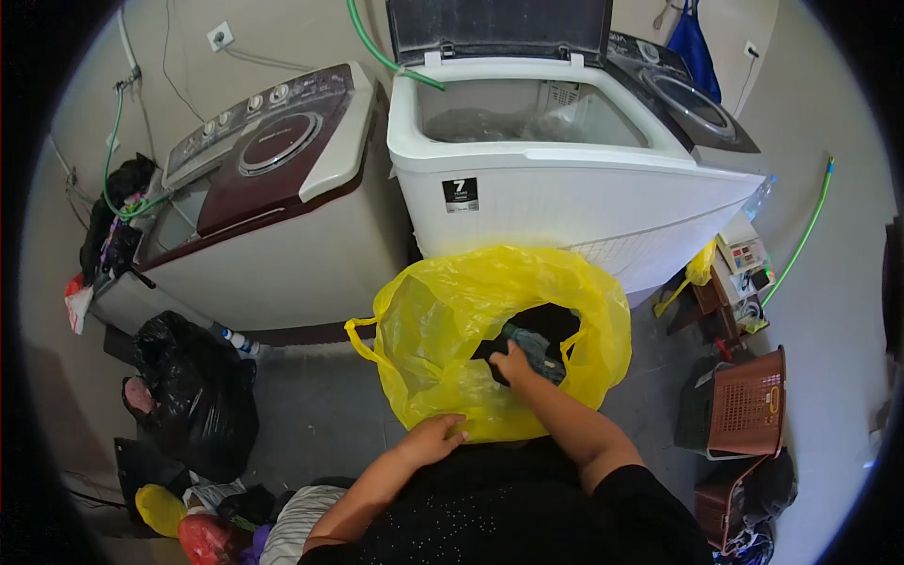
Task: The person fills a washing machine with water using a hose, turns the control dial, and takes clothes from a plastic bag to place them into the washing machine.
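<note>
A large yellow plastic bag (487, 282) gapes in front of me, with dark clothes (558, 321) and a grey-green garment (537, 353) inside. My right hand (513, 364) reaches into its mouth and touches or grips the edge of the grey-green garment; which of these is unclear. At the near rim of the bag lies my left hand (432, 439), its thumb and fingers against the plastic; whether it pinches the plastic cannot be told. Behind the bag stands a white twin-tub washing machine (494, 205), its lid raised, with a green hose (374, 46) leading into the tub.
A maroon-topped washing machine (311, 268) stands left, a dark-topped one (678, 78) at the back right. Black plastic bag (201, 395) and detergent-like bottle (240, 342) are on the floor at left. Brown plastic basket (748, 409) stands right, near a small wooden table (712, 293).
</note>
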Motion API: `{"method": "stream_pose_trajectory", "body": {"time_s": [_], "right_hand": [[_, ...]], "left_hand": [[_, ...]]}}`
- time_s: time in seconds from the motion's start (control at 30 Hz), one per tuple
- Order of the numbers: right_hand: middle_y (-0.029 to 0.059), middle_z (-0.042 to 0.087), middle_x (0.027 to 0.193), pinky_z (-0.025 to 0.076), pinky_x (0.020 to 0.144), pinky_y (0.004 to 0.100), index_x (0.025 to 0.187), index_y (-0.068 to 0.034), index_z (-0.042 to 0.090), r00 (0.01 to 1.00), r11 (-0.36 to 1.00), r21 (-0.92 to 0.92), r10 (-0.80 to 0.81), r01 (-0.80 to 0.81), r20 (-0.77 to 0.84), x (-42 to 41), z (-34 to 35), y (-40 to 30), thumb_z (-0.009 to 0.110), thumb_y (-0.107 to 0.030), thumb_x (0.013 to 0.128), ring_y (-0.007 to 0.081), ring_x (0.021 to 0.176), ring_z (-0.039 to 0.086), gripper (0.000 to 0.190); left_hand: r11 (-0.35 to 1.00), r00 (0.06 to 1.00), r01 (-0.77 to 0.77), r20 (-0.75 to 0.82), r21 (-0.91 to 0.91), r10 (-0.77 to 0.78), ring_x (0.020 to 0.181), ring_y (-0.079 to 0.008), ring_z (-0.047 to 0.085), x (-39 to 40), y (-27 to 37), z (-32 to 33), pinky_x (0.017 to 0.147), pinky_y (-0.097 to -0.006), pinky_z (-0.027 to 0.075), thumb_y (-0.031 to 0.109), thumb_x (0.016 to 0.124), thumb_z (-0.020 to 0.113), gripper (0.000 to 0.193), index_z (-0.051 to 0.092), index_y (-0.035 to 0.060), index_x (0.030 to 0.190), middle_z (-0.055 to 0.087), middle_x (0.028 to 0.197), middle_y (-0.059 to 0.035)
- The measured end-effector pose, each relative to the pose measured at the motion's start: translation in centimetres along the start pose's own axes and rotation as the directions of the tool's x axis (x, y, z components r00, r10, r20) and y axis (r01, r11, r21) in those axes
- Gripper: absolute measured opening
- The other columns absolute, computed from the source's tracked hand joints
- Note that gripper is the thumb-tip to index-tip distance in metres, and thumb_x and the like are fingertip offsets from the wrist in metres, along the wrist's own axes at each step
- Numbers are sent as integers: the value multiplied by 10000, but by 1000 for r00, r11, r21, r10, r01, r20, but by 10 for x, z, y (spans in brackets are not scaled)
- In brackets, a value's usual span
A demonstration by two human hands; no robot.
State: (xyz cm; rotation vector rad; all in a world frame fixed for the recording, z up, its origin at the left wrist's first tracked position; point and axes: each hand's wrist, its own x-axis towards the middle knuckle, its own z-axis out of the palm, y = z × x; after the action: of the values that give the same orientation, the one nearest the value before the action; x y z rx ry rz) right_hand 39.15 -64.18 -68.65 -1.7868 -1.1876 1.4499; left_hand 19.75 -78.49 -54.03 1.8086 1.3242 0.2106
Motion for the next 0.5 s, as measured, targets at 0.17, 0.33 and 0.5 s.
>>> {"method": "stream_pose_trajectory", "body": {"time_s": [0.17,0.33,0.5], "right_hand": [[197,496,1176,379,914,308,1220,86,396,943,946,89,-298,313,-150,-68,-90,-94,615,-100,642,278,1061,496,645],[103,565,968,451,798,266,1106,29,463,897,743,549,-440,382,-29,-131,-153,-150,545,9,623,192,872,567,490],[110,561,916,482,799,306,996,14,472,804,492,740,-585,458,-108,-177,-188,-176,498,38,608,222,839,581,389]], "left_hand": [[1000,999,-1,-40,30,2,983,-328,540,4,-12,3,851,-363,422,337,834,537,458,497,30,1171,552,1076,-210],[998,998,54,-31,-23,-55,1030,-357,509,2,-11,0,891,-375,400,371,833,512,473,508,19,1150,542,1095,-224],[1000,999,5,-48,31,-4,1010,-357,523,0,-8,0,879,-375,408,385,827,518,482,514,24,1147,559,1066,-218]]}}
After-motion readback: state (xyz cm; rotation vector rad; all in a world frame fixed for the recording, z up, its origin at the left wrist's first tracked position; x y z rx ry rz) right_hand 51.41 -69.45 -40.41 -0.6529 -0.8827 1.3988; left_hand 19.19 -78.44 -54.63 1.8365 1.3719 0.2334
